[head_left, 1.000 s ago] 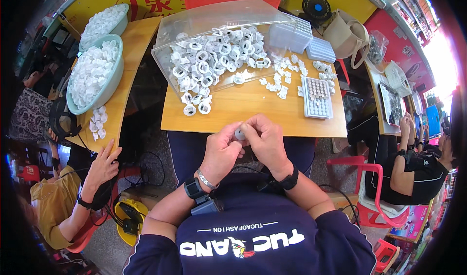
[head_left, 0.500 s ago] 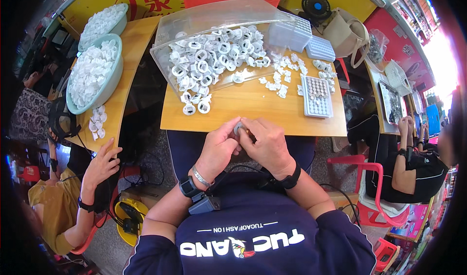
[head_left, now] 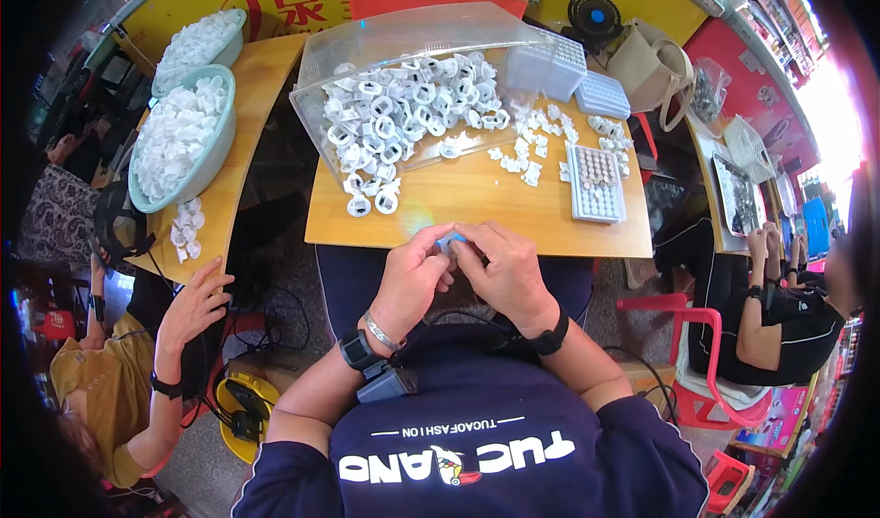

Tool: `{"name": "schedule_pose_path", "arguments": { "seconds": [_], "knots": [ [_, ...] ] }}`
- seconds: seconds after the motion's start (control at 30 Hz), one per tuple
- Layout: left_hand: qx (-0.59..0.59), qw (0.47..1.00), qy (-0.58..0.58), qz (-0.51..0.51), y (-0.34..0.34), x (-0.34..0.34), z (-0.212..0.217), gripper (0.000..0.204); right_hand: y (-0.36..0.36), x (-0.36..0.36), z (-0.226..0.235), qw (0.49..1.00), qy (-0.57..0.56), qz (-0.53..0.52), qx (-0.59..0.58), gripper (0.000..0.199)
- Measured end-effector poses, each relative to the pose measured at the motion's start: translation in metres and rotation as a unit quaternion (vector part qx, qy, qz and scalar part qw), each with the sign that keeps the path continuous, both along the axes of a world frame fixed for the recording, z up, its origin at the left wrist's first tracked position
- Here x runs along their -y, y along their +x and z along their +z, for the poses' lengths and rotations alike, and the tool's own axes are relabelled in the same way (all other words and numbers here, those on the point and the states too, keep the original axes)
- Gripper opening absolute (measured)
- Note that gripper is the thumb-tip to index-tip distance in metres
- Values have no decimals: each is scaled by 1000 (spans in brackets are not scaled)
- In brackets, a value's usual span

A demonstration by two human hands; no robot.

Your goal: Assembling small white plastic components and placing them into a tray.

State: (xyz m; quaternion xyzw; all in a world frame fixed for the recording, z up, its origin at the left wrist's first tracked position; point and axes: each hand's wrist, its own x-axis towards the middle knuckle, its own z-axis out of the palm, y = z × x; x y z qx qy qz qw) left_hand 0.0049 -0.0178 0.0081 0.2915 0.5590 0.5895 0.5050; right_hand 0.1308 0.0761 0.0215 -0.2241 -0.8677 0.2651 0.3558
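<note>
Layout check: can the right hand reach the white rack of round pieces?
Likely yes: only wooden tabletop shows between the right hand and white rack, though that hand pinches a small part.

small part [head_left: 448, 241]: mostly covered | red box [head_left: 438, 4]: cut off above

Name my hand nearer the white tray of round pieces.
Right. Your right hand is left of the white tray, closer to your body; your left hand is farther left.

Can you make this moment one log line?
left hand: pinches small bluish piece, mostly hidden; right hand: pinches same piece; place: near edge of brown wooden table; beyond: clear plastic bin, white ring-shaped plastic parts
</note>
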Motion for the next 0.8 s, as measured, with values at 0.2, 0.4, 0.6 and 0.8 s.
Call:
{"name": "schedule_pose_path", "arguments": {
  "seconds": [0.2,0.4,0.6,0.8],
  "knots": [
    [2,999,14,49,0,1,4,23,0,8,11,999,-29,40,-21,19],
    [35,993,51,105,8,8,14,21,1,26,19,999,-41,28,-23,16],
    [41,988,91,115,1,2,27,23,-8,27,42,1000,13,19,-9,19],
    [6,989,128,69,-12,-6,51,35,-13,-8,90,997,-73,24,14,14]
  ]
}}
